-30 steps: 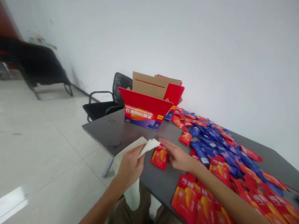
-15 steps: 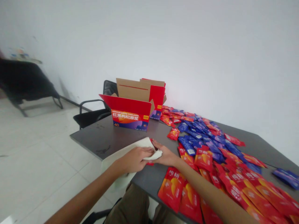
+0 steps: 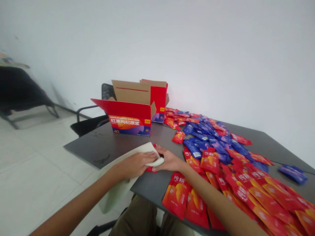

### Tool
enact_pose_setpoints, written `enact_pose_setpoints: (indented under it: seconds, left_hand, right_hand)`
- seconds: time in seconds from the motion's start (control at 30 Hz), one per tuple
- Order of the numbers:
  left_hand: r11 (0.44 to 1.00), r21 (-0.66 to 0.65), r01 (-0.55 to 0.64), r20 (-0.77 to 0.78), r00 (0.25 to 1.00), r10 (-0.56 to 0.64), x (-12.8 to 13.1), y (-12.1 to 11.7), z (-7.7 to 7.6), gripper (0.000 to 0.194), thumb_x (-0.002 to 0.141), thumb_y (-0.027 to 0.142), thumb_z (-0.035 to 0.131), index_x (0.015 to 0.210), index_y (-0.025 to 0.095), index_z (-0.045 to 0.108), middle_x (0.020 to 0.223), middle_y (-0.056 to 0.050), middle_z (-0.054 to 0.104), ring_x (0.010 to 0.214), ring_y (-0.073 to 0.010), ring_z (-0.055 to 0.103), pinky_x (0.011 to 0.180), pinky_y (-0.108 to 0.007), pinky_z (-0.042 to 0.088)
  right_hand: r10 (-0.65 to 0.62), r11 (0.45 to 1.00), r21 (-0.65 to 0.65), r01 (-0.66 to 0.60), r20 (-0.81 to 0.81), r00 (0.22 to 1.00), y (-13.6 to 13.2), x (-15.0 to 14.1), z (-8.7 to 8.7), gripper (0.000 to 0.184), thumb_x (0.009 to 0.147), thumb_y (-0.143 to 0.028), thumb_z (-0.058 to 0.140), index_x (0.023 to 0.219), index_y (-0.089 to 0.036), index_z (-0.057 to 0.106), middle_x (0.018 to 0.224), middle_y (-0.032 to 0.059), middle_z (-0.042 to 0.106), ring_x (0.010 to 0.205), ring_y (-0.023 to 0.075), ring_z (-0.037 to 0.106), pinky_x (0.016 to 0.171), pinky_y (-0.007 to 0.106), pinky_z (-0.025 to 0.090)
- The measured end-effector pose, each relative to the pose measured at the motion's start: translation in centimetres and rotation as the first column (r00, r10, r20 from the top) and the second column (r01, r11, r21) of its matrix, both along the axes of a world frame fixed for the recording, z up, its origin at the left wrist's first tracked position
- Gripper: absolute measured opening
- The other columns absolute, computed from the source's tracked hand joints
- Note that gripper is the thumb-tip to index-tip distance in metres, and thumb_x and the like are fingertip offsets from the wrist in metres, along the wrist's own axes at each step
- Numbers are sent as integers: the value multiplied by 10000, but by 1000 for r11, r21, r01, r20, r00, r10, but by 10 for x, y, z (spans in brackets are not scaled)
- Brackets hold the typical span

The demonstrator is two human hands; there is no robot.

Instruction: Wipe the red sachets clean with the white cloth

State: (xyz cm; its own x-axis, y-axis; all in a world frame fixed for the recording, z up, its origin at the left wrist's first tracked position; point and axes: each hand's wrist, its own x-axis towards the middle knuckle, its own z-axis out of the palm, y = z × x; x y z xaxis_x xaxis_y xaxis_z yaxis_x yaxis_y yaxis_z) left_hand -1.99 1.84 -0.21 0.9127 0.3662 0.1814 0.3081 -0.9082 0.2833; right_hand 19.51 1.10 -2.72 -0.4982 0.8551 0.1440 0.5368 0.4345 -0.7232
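Observation:
My left hand grips a white cloth whose lower part hangs past the grey table's front edge. My right hand closes from the other side over a fold of the cloth. Between the hands, a red sachet lies mostly hidden, with only a small red part showing below the cloth. The two hands nearly meet around it. Loose red sachets lie close to my right forearm.
An open cardboard carton with red printed flaps stands at the table's far side. A spread of red and blue sachets covers the right part of the table. A black chair stands behind the table.
The cloth now covers most of the red sachet, and my hands have come together around it. The view has swung so that the table and carton sit further left.

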Motion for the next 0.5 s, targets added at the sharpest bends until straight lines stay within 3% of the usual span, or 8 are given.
enact_pose_setpoints:
  seconds: [0.1,0.3,0.5]
  left_hand:
    - [998,-32,48,25,999,-47,-2,-8,0,489,876,93,423,1355,174,484,1434,-89,476,1352,-170,396,1163,-339,258]
    - [998,-42,-39,66,997,42,5,9,4,516,845,67,428,1344,177,500,1420,-79,494,1322,-184,440,1134,-341,315]
    - [997,-58,-45,5,999,45,-4,-9,-3,487,881,119,421,1359,182,489,1446,-85,457,1350,-175,399,1150,-354,293]
  right_hand:
    - [3,1000,21,-3,0,1000,0,1,-1,1106,440,-483,873,1403,-173,426,1508,150,359,1404,327,319,1177,489,205]
    - [-8,1000,-10,8,-61,998,-3,1,4,947,543,-493,829,1367,-183,481,1491,136,394,1402,310,330,1186,475,182]
    - [-2,1000,-7,2,5,1000,2,3,-2,1170,404,-471,884,1421,-158,396,1516,184,317,1416,339,287,1175,502,199]
